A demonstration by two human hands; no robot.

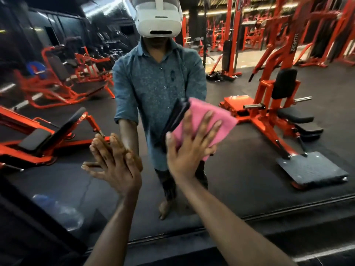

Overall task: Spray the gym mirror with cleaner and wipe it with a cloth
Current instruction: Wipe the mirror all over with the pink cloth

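Your right hand (pixel 189 150), fingers spread flat, presses the pink cloth (pixel 206 121) on the mirror (pixel 249 179) at frame centre; your left hand (pixel 117 166) lies open on the glass beside it. Judging from this, that bare palm could smear prints, and the cloth may slip. The mirror reflects orange gym machines (pixel 269 104); no sprayer is clearly visible.

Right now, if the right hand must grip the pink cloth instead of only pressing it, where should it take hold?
Probably the upper right edge of the pink cloth. It lies flat on the mirror under the right hand, and that edge sticks out past the fingertips; curl them over it from above.
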